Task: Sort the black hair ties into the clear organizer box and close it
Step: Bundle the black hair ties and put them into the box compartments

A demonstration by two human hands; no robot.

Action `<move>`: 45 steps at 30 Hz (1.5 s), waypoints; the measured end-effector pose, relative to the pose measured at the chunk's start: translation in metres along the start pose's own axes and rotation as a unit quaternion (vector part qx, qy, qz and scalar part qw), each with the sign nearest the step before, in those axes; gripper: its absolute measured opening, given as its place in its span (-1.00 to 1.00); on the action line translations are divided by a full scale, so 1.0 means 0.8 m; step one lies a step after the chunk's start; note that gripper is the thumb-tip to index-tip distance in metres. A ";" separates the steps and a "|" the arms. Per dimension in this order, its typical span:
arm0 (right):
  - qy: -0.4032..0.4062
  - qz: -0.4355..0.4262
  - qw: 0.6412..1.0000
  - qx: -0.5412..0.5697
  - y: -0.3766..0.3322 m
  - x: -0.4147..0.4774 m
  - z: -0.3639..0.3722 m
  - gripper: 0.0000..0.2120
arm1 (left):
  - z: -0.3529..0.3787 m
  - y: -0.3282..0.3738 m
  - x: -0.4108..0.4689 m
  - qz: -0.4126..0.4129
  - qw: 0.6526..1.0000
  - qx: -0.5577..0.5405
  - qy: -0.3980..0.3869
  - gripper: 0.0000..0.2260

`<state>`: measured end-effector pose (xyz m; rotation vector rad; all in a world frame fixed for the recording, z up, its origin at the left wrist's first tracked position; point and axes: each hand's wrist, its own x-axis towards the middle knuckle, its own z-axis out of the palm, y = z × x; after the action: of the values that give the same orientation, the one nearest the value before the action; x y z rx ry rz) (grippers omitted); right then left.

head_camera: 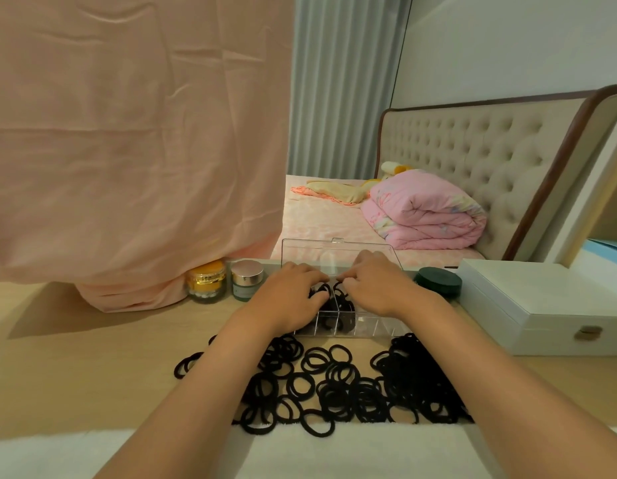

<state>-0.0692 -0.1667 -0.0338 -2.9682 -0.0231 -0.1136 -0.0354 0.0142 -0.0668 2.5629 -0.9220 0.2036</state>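
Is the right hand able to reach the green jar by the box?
Probably yes. The green jar sits just right of the right hand, beside the box, with nothing standing between them, though that hand seems busy with ties.

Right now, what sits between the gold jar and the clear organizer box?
Between the gold jar and the clear organizer box stands a pink-lidded jar, in the head view.
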 end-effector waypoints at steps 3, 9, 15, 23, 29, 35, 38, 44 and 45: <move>0.047 -0.010 0.997 0.057 0.009 -0.010 -0.017 -0.54 | -0.004 0.002 -0.006 -0.011 1.000 -0.008 0.024 -0.62; -0.067 -0.064 0.995 -0.039 -0.009 -0.041 -0.010 -0.53 | -0.007 0.017 -0.033 -0.020 0.999 -0.015 0.024 -0.61; 0.013 -0.079 0.995 0.052 -0.019 -0.072 -0.022 -0.47 | -0.017 0.030 -0.075 -0.027 0.996 -0.006 0.086 -0.64; -0.100 -0.152 0.982 0.040 -0.058 -0.150 0.018 -0.52 | -0.024 0.016 -0.148 -0.169 0.973 0.096 -0.124 -0.34; -0.129 -0.135 0.982 0.030 -0.042 -0.158 0.059 -0.41 | 0.002 0.016 -0.169 -0.137 0.974 0.094 -0.153 -0.26; -0.018 -0.106 0.987 0.118 -0.016 -0.158 0.056 -0.57 | 0.020 0.042 -0.152 -0.083 0.994 0.028 -0.067 -0.31; 0.032 -0.095 0.987 0.123 -0.007 -0.154 0.041 -0.64 | 0.008 0.047 -0.148 -0.077 0.997 -0.006 0.014 -0.43; -0.093 -0.069 0.987 0.109 0.008 -0.156 -0.011 -0.67 | -0.027 0.056 -0.139 0.014 0.999 -0.020 0.043 -0.85; -0.124 -0.070 0.986 0.083 0.007 -0.157 -0.014 -0.65 | -0.026 0.063 -0.136 0.031 0.999 -0.021 0.015 -0.84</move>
<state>-0.1949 -0.1754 -0.0336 -2.7919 -0.2601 0.2305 -0.1511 0.0503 -0.0607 2.4882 -0.9843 0.2367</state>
